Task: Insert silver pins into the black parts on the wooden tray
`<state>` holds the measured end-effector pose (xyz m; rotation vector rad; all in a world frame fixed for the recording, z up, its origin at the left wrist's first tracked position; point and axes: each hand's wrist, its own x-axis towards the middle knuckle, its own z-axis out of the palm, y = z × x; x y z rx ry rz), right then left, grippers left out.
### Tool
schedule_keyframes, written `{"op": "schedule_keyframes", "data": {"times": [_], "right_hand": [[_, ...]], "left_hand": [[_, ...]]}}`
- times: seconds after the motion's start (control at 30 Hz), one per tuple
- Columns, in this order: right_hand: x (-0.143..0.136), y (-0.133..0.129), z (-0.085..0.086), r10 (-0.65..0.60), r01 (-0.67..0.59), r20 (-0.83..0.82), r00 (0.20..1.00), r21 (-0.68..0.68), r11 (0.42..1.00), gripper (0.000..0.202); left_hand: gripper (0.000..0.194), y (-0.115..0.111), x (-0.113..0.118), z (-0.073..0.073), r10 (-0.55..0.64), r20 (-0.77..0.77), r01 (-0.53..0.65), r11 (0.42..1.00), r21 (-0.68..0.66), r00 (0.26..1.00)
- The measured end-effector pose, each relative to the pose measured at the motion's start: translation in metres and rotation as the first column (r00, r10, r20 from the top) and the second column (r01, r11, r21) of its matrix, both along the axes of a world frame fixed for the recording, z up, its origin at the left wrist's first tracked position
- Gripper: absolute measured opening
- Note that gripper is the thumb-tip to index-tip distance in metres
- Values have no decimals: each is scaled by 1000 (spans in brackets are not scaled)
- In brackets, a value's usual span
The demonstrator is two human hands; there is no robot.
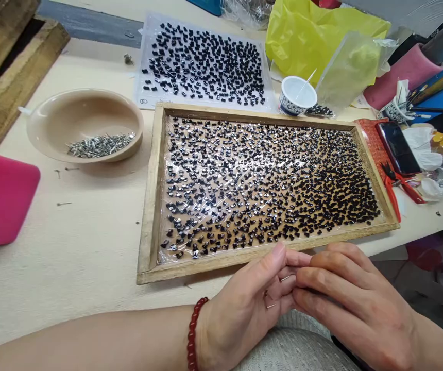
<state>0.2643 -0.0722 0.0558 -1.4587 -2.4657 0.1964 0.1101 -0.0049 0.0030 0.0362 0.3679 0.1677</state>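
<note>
My left hand (250, 296), a red bead bracelet (195, 330) at its wrist, is cupped palm up with a few small metal pins (270, 306) lying in it. Against its fingertips press the bent fingers of my right hand (355, 299); whatever they pinch is hidden. Both hands are just in front of a wooden-framed tray (202, 264). Rows of small black pieces with shiny metal bits (260, 180) cover the tray's film-lined base. To the left, a beige bowl (63, 116) contains a heap of similar metal pins (101, 146).
Behind the tray lies a white sheet (142, 85) of black pieces. A patterned paper cup (296, 95) and yellow plastic bag (306, 36) stand nearby. Red-handled pliers (403, 185) and a phone (398, 148) are at right. A pink container (3, 198) sits at left.
</note>
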Motion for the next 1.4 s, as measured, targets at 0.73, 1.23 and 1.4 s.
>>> {"op": "schedule_keyframes", "data": {"times": [0.73, 1.23, 1.4], "right_hand": [[4, 21, -19, -185, 219, -292, 938, 88, 972, 14], [38, 24, -44, -286, 368, -354, 890, 191, 910, 22], [73, 4, -66, -214, 242, -120, 969, 309, 920, 40]], "left_hand": [[21, 23, 4, 11, 22, 17, -25, 981, 192, 1000], [25, 44, 2, 18, 38, -175, 41, 905, 424, 984], [28, 52, 0, 20, 139, -247, 48, 780, 624, 959]]}}
